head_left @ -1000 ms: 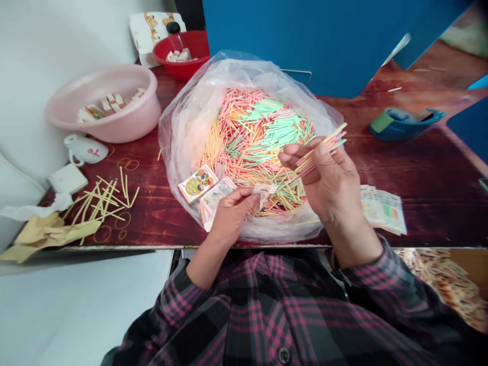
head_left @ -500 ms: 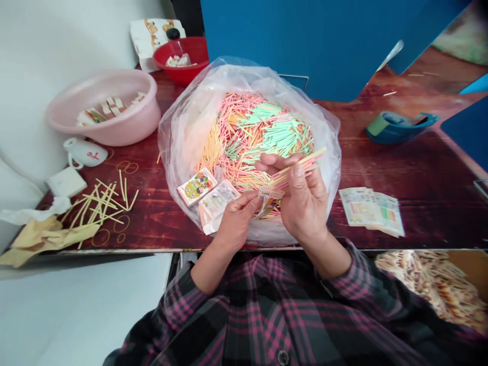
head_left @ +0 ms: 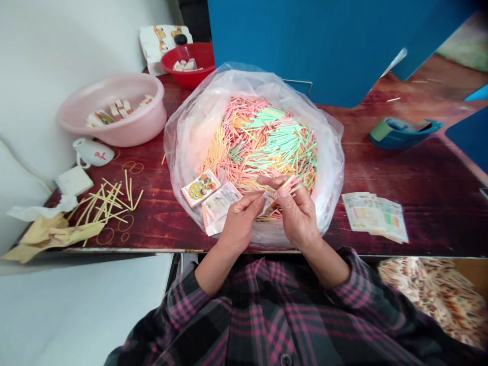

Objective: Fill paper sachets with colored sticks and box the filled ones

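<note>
While I watch remotely, I log: left hand pinching a small printed paper wrapper; right hand gripping a few coloured sticks, both over a clear plastic bag of mixed sticks.

We had bright, even light, soft shadows beneath the left hand and right hand, pale glare along the plastic bag, slight softness across the thin coloured sticks, a dull sheen on the red-brown tabletop, wide-lens bending toward the frame edges
</note>
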The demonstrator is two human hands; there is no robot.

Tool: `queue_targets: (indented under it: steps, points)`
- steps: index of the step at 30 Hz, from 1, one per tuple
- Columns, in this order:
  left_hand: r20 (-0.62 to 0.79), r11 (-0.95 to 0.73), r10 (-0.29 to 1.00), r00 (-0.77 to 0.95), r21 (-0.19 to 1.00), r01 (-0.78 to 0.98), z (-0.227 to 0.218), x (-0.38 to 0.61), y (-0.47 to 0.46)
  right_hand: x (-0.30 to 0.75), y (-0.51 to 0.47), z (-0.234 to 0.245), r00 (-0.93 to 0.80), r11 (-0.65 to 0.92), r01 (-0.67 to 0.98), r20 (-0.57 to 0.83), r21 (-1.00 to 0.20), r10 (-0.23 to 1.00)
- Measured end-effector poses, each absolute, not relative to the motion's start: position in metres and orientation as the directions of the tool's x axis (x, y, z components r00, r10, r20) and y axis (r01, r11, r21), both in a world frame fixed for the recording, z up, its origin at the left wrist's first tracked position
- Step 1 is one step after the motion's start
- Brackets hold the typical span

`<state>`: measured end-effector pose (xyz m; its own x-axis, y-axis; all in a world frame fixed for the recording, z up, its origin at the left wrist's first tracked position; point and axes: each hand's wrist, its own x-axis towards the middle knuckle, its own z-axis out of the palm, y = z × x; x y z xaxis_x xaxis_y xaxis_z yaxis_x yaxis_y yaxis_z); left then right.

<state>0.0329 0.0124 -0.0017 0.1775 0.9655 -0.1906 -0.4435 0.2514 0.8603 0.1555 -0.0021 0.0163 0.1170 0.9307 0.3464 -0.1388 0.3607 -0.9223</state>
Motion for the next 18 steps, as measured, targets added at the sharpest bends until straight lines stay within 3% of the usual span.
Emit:
queue_targets:
  steps: [3, 7, 10, 12, 14, 16, 18]
  points:
    - [-0.186, 0.244, 0.966, 0.178, 0.878, -0.412, -0.002, 0.035, 0.011, 0.157, 0.0, 0.017, 0.113, 0.384, -0.106, 0.372, -0.917, 0.921]
    - [-0.123, 0.165, 0.983, 0.139, 0.92, -0.355, -0.005, 0.034, 0.013, 0.165, 0.001, 0.021, 0.031, 0.409, 0.183, 0.421, -0.894, 0.906]
    - [0.034, -0.031, 0.999, 0.006, 0.964, -0.263, -0.004, 0.03, 0.018, 0.172, 0.0, 0.023, 0.18, 0.349, 0.257, 0.4, -0.901, 0.899]
    - [0.196, -0.203, 0.979, -0.06, 0.967, -0.154, -0.002, 0.027, 0.022, 0.173, -0.001, 0.022, 0.218, 0.209, 0.166, 0.242, -0.964, 0.946]
    - [0.318, -0.32, 0.947, -0.037, 0.946, -0.057, 0.001, 0.025, 0.023, 0.17, -0.001, 0.021, 0.14, 0.059, 0.007, 0.059, -0.998, 0.988]
    - [0.358, -0.357, 0.933, 0.027, 0.934, -0.019, 0.004, 0.024, 0.021, 0.167, 0.0, 0.019, 0.1, -0.012, -0.131, -0.025, -0.991, 0.995]
    - [0.3, -0.296, 0.951, 0.082, 0.954, -0.057, 0.005, 0.024, 0.019, 0.165, 0.001, 0.017, 0.152, 0.001, -0.204, -0.03, -0.979, 0.988]
